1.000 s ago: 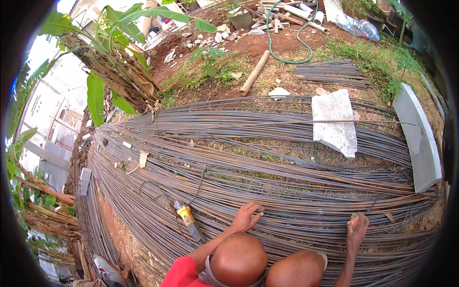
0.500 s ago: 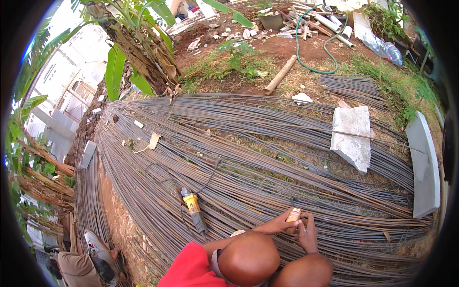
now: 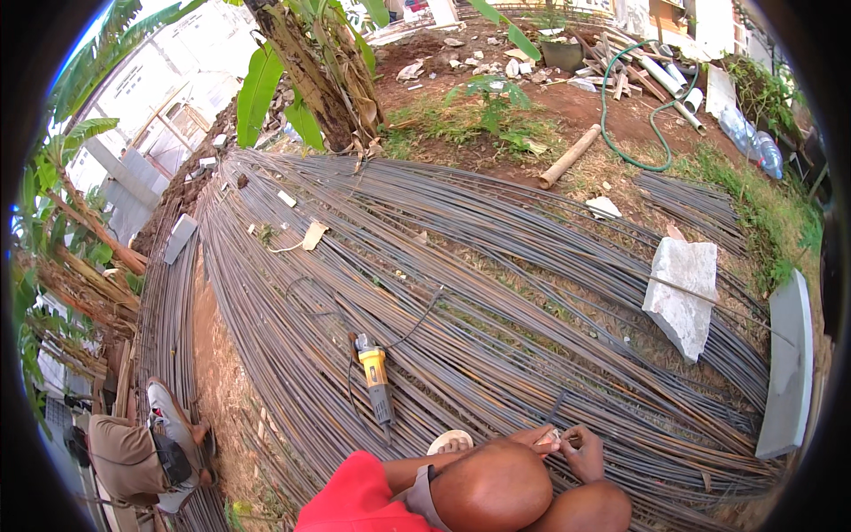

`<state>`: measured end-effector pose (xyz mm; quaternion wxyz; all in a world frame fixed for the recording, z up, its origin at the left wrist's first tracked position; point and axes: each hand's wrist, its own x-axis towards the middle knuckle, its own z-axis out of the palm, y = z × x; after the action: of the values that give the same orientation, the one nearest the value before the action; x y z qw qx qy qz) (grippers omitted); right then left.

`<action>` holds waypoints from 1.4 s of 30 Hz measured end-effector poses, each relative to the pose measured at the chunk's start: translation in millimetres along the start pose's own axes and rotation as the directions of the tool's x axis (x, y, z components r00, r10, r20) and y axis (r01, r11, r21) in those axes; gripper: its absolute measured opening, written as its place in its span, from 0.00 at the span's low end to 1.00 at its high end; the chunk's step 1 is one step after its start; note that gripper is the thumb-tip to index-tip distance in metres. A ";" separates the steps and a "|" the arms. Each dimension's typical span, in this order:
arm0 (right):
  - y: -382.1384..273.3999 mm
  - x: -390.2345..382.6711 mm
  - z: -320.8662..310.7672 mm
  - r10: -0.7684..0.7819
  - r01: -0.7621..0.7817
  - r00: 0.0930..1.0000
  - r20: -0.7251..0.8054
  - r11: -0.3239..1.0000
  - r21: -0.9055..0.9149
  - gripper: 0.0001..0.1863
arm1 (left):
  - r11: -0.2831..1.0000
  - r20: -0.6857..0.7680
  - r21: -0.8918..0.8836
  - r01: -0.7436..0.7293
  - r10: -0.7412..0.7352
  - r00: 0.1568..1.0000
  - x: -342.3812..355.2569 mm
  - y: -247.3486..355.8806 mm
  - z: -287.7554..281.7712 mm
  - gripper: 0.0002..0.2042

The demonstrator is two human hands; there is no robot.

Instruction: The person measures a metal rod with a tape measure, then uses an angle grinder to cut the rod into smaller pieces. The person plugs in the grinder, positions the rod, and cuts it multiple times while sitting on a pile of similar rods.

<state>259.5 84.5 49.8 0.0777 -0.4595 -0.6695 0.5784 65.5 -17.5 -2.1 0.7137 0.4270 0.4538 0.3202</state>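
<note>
My left hand (image 3: 533, 438) is closed around a small pale packet (image 3: 551, 440) in front of my knees; its far side is hidden. Close beside it on the right, my right hand (image 3: 585, 455) has its fingers bent and pinched together, and whatever they hold is too small to make out. Both hands are above long steel rods (image 3: 461, 310) spread across the ground. To the left of my knees a yellow and black angle grinder (image 3: 377, 386) lies on the rods, its dark cord trailing around it.
A rough concrete slab (image 3: 683, 297) rests on the rods at right, near a grey board (image 3: 784, 372). A wooden post (image 3: 570, 156) and a green hose (image 3: 612, 133) lie beyond. At lower left is another person (image 3: 133, 457). A banana trunk (image 3: 324, 75) stands behind.
The view has shifted, so the scene sits further right. My hands have come lower and nearer my knees, and less of the small packet shows.
</note>
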 end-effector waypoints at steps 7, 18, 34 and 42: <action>20.9 4.2 -1.7 -0.004 -0.001 0.999 0.036 0.991 0.135 0.17 | 0.997 0.012 0.074 0.022 -0.023 1.000 2.5 10.8 -9.0 0.28; 10.4 -5.8 21.2 0.020 -0.037 0.991 0.129 0.992 0.124 0.14 | 0.872 -0.095 0.462 0.159 -0.130 0.987 -41.6 52.0 -27.6 0.27; -21.2 -65.7 -277.7 0.214 0.397 0.592 -0.777 0.762 0.512 0.15 | 0.672 -0.278 0.630 0.388 -0.271 0.921 -81.6 133.7 -300.4 0.14; -59.0 -19.9 -323.2 -0.035 0.127 0.529 -0.848 0.991 0.039 0.15 | 0.644 -0.273 0.677 0.357 -0.230 0.934 -39.3 205.1 -393.9 0.10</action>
<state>445.1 303.1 211.2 0.4401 -0.6459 -0.5406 0.3113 -326.5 163.1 109.1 0.4933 0.5639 0.6617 0.0309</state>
